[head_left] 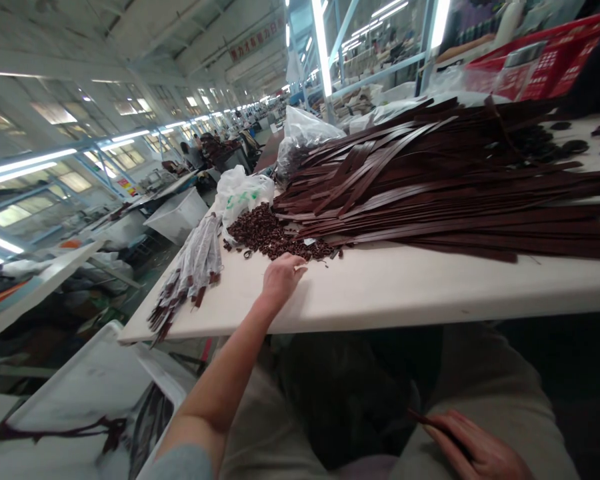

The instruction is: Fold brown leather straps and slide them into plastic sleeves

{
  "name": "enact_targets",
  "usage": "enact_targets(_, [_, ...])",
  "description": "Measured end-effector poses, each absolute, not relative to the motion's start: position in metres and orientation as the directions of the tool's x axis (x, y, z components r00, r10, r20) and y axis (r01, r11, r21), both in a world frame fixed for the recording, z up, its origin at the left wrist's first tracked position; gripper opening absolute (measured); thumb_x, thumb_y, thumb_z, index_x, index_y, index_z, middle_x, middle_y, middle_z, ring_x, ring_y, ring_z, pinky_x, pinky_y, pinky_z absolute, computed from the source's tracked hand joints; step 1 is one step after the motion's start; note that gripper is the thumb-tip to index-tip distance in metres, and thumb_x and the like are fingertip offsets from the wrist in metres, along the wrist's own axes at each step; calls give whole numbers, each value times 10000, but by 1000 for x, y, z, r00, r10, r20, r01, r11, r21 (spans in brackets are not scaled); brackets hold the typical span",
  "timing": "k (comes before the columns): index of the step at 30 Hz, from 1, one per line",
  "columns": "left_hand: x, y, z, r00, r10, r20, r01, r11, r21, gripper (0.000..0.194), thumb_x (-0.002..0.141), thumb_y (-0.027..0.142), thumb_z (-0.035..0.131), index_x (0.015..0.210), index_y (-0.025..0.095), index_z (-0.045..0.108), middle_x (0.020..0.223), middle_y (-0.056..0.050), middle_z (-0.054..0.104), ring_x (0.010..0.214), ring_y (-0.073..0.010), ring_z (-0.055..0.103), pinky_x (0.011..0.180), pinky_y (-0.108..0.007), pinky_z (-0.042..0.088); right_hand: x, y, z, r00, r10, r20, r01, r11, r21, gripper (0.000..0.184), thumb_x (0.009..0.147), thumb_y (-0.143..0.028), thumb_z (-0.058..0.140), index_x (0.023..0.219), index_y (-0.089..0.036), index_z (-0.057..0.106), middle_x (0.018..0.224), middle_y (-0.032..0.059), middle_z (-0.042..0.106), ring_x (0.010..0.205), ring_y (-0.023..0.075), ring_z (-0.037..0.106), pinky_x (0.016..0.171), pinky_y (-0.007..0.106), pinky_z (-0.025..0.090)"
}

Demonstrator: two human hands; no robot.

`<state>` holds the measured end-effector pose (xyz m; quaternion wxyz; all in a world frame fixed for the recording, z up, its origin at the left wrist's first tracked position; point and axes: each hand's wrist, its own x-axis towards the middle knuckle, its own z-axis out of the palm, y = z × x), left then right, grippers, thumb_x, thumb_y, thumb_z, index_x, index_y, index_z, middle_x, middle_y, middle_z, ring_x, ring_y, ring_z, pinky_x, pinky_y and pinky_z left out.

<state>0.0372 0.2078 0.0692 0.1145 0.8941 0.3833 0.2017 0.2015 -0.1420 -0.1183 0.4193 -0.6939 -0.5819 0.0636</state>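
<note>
My left hand (281,279) is over the white tabletop at the near edge of a pile of small dark brown loops (265,230). Its fingers are curled with thumb and forefinger close together; whatever may be between them is too small to make out. Low in front of my lap, my right hand (477,445) is closed around a thin brown leather strap (417,416), whose end sticks out past the fingers. Beyond the loops, long dark brown leather straps (405,180) lie in a thick stack stretching to the right.
Bundles of straps in clear plastic sleeves (195,257) lie at the table's left end. A white plastic bag (243,190) stands behind the loops. A white bin (70,393) is on the lower left. A red basket (563,57) sits at the back right.
</note>
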Motion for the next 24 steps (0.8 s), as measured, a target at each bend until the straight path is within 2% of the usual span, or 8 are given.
enact_targets(3, [49,243,66,610,762,217,716,-648,261,159,784,182,726,926,225,783,948,-78,690,894,-226,637,877,-328,474,201,-141,-118,362,856,370,739,-22,-674,337,925,-519,558,886,-279,791,822,16,791,709,206,768,641,240,640])
enact_targets(9, [62,259,59,601,774,201,697,-630,343,117,736,134,719,750,235,778,895,-63,697,941,-232,632,920,-331,462,205,-140,-116,383,861,336,707,-39,-706,338,921,-530,555,863,-288,783,797,8,781,688,198,763,612,233,628])
enact_targets(12, [64,263,62,569,789,232,659,-606,445,80,709,152,738,688,229,751,899,-60,703,961,-231,630,936,-329,456,206,-140,-116,374,869,324,706,-40,-707,287,918,-505,577,900,-300,778,818,-5,779,707,190,763,623,224,624])
enact_targets(15, [67,267,68,501,826,258,597,-546,589,28,721,195,723,748,196,730,834,-63,693,862,-216,637,867,-345,479,206,-140,-118,395,858,329,706,-54,-706,287,918,-510,577,912,-304,776,830,-6,780,718,195,763,644,238,627])
enact_targets(18, [70,263,75,466,860,208,483,-444,755,138,744,292,703,792,163,692,712,-42,675,678,-171,627,717,-324,507,208,-139,-116,426,838,341,699,-65,-712,328,918,-544,562,873,-299,775,802,-3,776,693,198,758,615,246,621])
enact_targets(20, [69,249,80,490,856,164,387,-383,839,226,737,373,709,800,159,672,734,-44,700,667,-155,647,684,-299,521,211,-137,-107,445,821,357,695,-66,-716,338,901,-565,578,854,-294,774,789,-1,774,687,203,756,604,251,614])
enact_targets(22, [64,223,82,528,843,105,216,-253,943,295,681,410,765,819,165,675,825,-51,731,731,-148,681,712,-279,534,212,-135,-88,472,806,358,674,-68,-735,341,896,-564,585,840,-283,770,787,11,773,690,210,752,609,262,607])
enact_targets(24, [56,190,81,572,820,13,7,-21,1000,368,599,382,848,873,182,705,880,-37,738,771,-137,693,734,-252,534,212,-131,-60,493,805,331,637,-75,-768,335,901,-544,579,831,-271,760,796,28,771,697,218,742,622,281,596])
